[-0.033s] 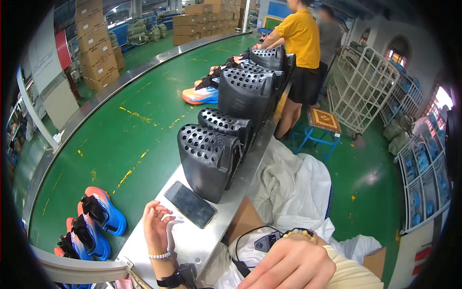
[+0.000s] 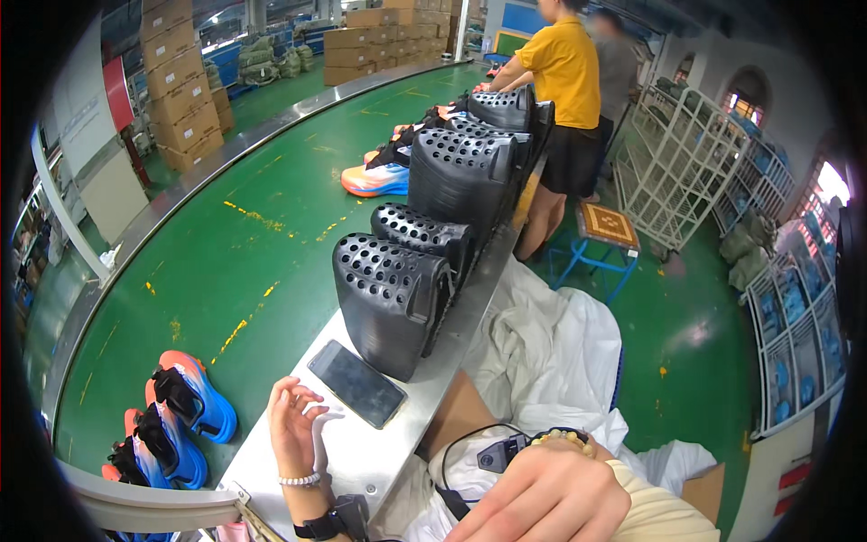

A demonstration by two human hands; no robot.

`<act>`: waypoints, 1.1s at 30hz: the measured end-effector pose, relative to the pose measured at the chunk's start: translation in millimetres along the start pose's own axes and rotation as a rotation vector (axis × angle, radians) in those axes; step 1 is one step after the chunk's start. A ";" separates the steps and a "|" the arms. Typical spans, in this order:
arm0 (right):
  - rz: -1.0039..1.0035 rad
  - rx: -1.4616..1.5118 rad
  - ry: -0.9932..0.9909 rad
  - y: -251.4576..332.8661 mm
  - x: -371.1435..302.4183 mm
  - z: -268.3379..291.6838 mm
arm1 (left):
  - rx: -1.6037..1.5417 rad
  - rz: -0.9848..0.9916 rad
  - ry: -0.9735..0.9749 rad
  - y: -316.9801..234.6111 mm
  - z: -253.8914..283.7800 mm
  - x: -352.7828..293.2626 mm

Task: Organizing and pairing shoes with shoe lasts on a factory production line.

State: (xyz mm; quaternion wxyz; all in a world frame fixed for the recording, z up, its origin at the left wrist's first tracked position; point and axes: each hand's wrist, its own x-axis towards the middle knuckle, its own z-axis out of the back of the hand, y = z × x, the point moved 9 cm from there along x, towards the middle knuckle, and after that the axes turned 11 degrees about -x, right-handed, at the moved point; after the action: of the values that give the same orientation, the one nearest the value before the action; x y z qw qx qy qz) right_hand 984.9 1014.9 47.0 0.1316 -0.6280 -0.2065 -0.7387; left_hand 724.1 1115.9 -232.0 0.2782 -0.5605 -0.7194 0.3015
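Observation:
My left hand (image 2: 294,420) rests palm up at the metal ledge, its fingers loosely curled and apart, holding nothing. A white beaded bracelet and a black strap with a small device are on that wrist. Beside its fingers lies a dark smartphone (image 2: 358,383), flat on the ledge. My right hand (image 2: 555,497) is raised close at the lower edge, back of the hand up, fingers bent down to the left. Its fingertips are cut off by the picture's edge, so anything in them is hidden. A beaded bracelet (image 2: 564,438) and a black device (image 2: 499,453) with a cable show at that wrist.
Black perforated bin-like holders (image 2: 388,298) stand in a row along the ledge (image 2: 361,461). Orange-blue shoes (image 2: 194,402) sit on the green conveyor surface (image 2: 226,262) at left, more farther off. White cloth (image 2: 560,343), a stool (image 2: 605,226), rack carts (image 2: 682,172) and a yellow-shirted person (image 2: 569,72) are to the right.

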 end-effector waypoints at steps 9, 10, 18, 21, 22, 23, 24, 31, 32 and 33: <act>-0.066 -0.004 0.087 -3.5 5.6 9.1 | -0.001 0.003 -0.020 1.6 -4.5 4.1; -0.104 0.012 0.141 -7.3 6.0 6.4 | -0.013 0.004 -0.032 2.0 -1.8 3.1; 0.136 -0.055 0.063 -14.0 0.0 10.9 | -0.029 0.013 -0.048 9.0 -1.0 9.0; 0.123 -0.040 0.068 -4.6 2.1 15.8 | -0.035 0.019 -0.047 9.6 -0.4 11.7; -0.127 0.033 0.121 -19.8 1.2 12.4 | -0.034 0.015 -0.052 9.2 1.9 11.7; -0.122 0.041 0.121 -23.0 -2.3 11.9 | -0.027 0.015 -0.050 9.7 3.4 12.4; -0.097 0.069 0.114 -27.3 -7.5 12.1 | -0.019 0.014 -0.050 9.7 5.4 12.7; -0.688 0.073 0.177 -95.7 -98.2 10.3 | 0.001 0.048 -0.069 21.7 4.5 20.3; -0.822 -0.021 0.163 -107.6 -116.9 10.2 | 0.006 0.049 -0.065 22.3 3.6 21.1; -1.003 -0.008 0.057 -123.3 -148.2 8.8 | 0.012 0.038 -0.078 21.6 6.8 20.6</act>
State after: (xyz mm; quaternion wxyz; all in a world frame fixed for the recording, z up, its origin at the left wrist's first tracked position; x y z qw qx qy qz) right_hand 962.8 1117.9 -114.6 -0.2365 -0.4314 -0.4766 -0.7286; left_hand 728.5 1139.2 -251.3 0.2473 -0.5604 -0.7170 0.3327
